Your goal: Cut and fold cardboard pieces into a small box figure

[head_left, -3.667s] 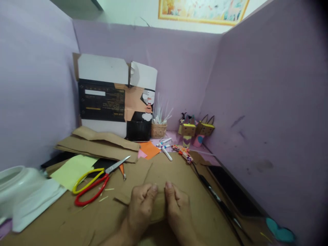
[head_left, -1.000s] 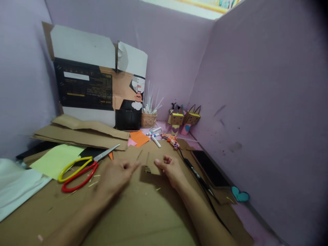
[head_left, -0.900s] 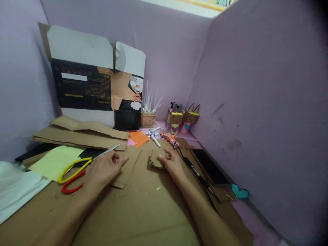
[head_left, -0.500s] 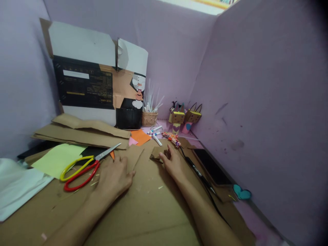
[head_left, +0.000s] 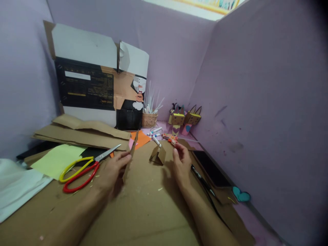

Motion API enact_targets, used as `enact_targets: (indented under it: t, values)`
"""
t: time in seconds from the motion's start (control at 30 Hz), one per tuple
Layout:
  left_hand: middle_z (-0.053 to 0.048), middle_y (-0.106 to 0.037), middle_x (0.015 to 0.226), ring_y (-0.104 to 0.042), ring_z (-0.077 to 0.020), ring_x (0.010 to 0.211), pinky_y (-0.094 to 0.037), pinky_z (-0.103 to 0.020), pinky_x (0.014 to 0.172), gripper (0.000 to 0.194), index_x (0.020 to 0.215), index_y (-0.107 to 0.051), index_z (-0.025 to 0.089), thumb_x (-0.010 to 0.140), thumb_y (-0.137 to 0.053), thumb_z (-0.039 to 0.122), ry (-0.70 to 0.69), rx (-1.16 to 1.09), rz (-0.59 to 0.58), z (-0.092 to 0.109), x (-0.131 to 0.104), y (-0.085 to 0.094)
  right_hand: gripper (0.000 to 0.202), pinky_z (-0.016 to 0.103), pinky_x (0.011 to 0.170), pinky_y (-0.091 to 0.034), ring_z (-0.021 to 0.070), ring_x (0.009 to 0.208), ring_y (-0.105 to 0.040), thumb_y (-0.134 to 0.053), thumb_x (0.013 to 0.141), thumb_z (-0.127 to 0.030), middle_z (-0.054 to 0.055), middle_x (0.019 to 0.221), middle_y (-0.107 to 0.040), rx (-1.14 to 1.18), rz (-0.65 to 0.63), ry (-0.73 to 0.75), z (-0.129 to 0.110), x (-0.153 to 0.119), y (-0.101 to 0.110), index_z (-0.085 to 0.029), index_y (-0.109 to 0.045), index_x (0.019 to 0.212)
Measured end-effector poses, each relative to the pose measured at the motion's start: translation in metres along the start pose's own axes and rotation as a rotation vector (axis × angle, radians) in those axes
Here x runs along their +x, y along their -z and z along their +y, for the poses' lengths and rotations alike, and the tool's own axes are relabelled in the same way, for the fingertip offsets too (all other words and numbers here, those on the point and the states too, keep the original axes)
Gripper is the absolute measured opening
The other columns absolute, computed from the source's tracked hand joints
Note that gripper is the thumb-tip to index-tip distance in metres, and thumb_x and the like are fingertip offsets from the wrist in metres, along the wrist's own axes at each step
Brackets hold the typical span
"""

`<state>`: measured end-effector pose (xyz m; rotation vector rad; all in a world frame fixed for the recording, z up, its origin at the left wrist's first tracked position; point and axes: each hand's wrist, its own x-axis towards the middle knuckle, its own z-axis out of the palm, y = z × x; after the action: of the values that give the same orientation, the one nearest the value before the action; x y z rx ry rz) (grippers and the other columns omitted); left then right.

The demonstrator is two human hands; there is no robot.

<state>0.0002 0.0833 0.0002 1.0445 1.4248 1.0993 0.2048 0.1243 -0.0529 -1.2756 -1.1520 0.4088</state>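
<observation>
My left hand [head_left: 118, 168] is closed on a thin flat piece of cardboard [head_left: 132, 150], raised on edge above the table. Right of it a small folded piece of cardboard [head_left: 158, 155] stands on the brown cardboard sheet [head_left: 151, 205]. My right hand [head_left: 181, 163] is beside that folded piece, apart from it. Its thumb and fingers are loosely bent with a gap between them, and nothing shows in them. Scissors [head_left: 89, 165] with one yellow and one red handle lie left of my left hand, blades pointing away.
At the left lie yellow-green paper [head_left: 57, 159], a white cloth-like item [head_left: 20, 191] and stacked cardboard [head_left: 82, 133]. A flattened box [head_left: 87, 82] leans behind. Markers [head_left: 155, 138], a straw basket [head_left: 150, 120] and cardboard figures [head_left: 177, 119] are farther back. A phone [head_left: 211, 169] and black pen-like tool [head_left: 202, 179] lie right.
My left hand has lifted the flat cardboard piece off the surface and turned it on edge. My right hand has moved right, off the small folded cardboard, which now stands more upright.
</observation>
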Motion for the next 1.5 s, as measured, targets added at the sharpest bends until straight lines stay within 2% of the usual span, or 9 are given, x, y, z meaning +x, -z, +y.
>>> enact_targets:
  t: [0.07,0.2,0.4,0.5,0.6,0.73,0.9,1.3,1.5]
  values:
    - [-0.009,-0.067,0.075,-0.062,-0.0216,0.063,-0.050,-0.034,0.059,0.027,0.092,-0.061,0.013,0.074,-0.052,0.030,0.198,-0.421,-0.123,0.001,-0.007,-0.006,0.026,0.036,0.083,-0.045,0.0206,0.090,-0.057,-0.048,0.080,-0.034,0.009,0.096,-0.060,0.046,-0.106,0.108,-0.015,-0.015,0.009,-0.017,-0.054,0.099]
    - [-0.010,-0.067,0.075,-0.062,-0.0200,0.061,-0.051,-0.035,0.060,0.024,0.092,-0.062,0.009,0.079,-0.045,0.020,0.374,-0.737,-0.237,-0.009,-0.018,-0.025,0.051,0.038,0.091,-0.040,0.0256,0.110,-0.046,-0.068,0.066,-0.035,0.012,0.118,-0.048,-0.032,-0.688,0.502,-0.035,-0.048,0.023,-0.019,-0.050,0.111]
    - [-0.009,-0.066,0.093,-0.062,-0.0204,0.086,-0.051,-0.029,0.070,0.036,0.109,-0.053,0.012,0.073,-0.052,0.014,0.374,-0.517,-0.040,-0.030,-0.026,-0.031,0.026,0.039,0.087,-0.040,0.0180,0.087,-0.054,-0.049,0.076,-0.009,0.006,0.095,-0.063,-0.243,-0.765,0.731,-0.029,-0.066,0.022,-0.019,-0.055,0.099]
    - [-0.008,-0.056,0.116,-0.055,-0.0207,0.103,-0.048,-0.028,0.079,0.053,0.122,-0.043,0.019,0.070,-0.057,0.019,0.108,-0.082,0.131,-0.045,-0.036,-0.012,0.018,0.035,0.075,-0.046,0.0178,0.080,-0.055,-0.049,0.078,-0.010,0.006,0.087,-0.065,-0.252,-0.670,0.828,-0.023,-0.072,0.023,-0.017,-0.058,0.092]
    - [-0.004,-0.051,0.124,-0.051,-0.0205,0.109,-0.045,-0.029,0.086,0.047,0.120,-0.045,0.029,0.074,-0.049,0.019,-0.379,0.461,0.044,-0.063,-0.050,0.006,0.018,0.030,0.070,-0.049,0.0173,0.080,-0.056,-0.047,0.080,-0.009,0.008,0.085,-0.065,-0.248,-0.679,0.867,-0.021,-0.080,0.027,-0.013,-0.059,0.092]
    - [-0.005,-0.062,0.107,-0.059,-0.0201,0.096,-0.047,-0.030,0.083,0.038,0.105,-0.055,0.025,0.071,-0.044,0.011,-0.938,0.904,-0.027,-0.072,-0.060,0.001,0.021,0.030,0.079,-0.050,0.0185,0.085,-0.056,-0.043,0.082,-0.009,0.011,0.089,-0.065,-0.271,-0.719,0.833,-0.019,-0.087,0.032,-0.011,-0.060,0.095]
    - [-0.003,-0.070,0.084,-0.063,-0.0182,0.074,-0.049,-0.028,0.072,0.020,0.090,-0.059,0.017,0.077,-0.044,0.020,-1.271,1.157,-0.001,-0.071,-0.055,-0.009,0.024,0.030,0.078,-0.052,0.0179,0.080,-0.057,-0.038,0.086,-0.012,0.010,0.082,-0.066,-0.279,-0.657,0.836,-0.017,-0.090,0.035,-0.011,-0.061,0.091]
    - [-0.001,-0.065,0.101,-0.055,-0.0156,0.096,-0.040,-0.024,0.091,0.042,0.112,-0.054,0.023,0.076,-0.037,0.009,-1.054,1.257,-0.270,-0.083,-0.059,0.004,0.026,0.029,0.059,-0.053,0.0201,0.072,-0.058,-0.038,0.083,-0.011,0.011,0.081,-0.065,-0.436,-0.801,0.737,-0.013,-0.088,0.045,-0.012,-0.058,0.099]
    - [0.000,-0.064,0.093,-0.054,-0.0151,0.085,-0.043,-0.022,0.084,0.040,0.103,-0.057,0.023,0.072,-0.038,0.005,-0.960,1.217,-0.238,-0.072,-0.048,-0.003,0.039,0.033,0.058,-0.052,0.0225,0.072,-0.058,-0.051,0.076,-0.021,0.012,0.090,-0.063,-0.513,-0.949,0.684,0.000,-0.088,0.052,-0.013,-0.052,0.114]
